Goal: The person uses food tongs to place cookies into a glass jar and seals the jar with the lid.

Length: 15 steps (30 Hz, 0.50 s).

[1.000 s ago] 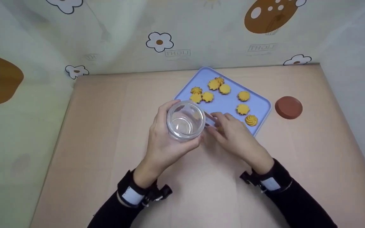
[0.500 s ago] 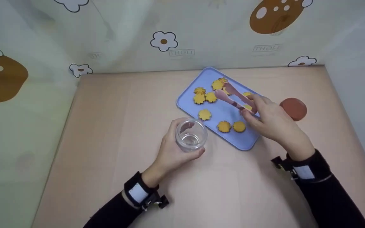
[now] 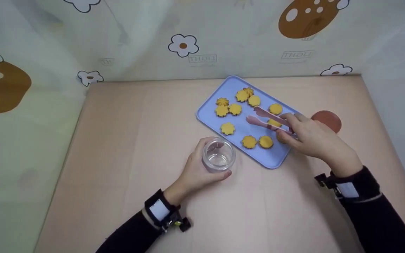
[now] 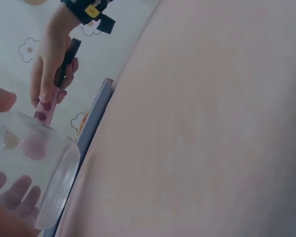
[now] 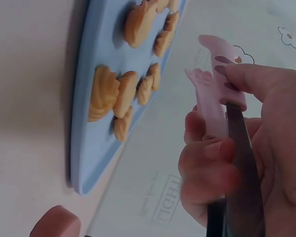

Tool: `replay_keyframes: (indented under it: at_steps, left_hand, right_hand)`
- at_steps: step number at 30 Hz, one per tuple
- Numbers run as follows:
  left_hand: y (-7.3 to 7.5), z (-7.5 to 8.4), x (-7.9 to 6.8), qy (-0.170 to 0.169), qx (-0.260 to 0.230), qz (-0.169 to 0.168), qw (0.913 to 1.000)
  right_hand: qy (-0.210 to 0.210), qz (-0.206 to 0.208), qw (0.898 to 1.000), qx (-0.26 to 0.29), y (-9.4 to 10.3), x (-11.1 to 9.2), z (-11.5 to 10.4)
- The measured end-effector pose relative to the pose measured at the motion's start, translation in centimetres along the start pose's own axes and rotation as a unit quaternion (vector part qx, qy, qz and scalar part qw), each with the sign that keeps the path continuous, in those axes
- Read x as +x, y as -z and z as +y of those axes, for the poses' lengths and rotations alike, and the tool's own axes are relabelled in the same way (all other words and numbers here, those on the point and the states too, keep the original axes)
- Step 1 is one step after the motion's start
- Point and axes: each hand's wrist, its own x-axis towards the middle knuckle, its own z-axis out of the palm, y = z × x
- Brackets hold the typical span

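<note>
The left hand (image 3: 199,170) gripped a clear jar (image 3: 218,156) near the blue tray (image 3: 272,160). The right hand (image 3: 313,140) held pink tongs (image 3: 258,122), beside the jar a second earlier, now above the tray, tips apart.

Seemingly a curtained-off workspace: flower-printed sheeting (image 3: 135,35) stands on 3 sides of 1 wood-toned table (image 3: 125,140).
</note>
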Motion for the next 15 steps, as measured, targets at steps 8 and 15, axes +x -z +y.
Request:
replay_keyframes:
  at_steps: [8, 15]
  left_hand:
    - [0.0, -0.7, 0.2, -0.009, -0.014, -0.013, 0.9998]
    - [0.2, -1.4, 0.3, -0.039, -0.033, -0.023, 0.9984]
  right_hand:
    - [-0.001, 0.052, 0.999, -0.01, -0.8, 1.5, -0.1]
    - [-0.025, 0.079, 0.997, 0.006, -1.3, 3.0, -0.2]
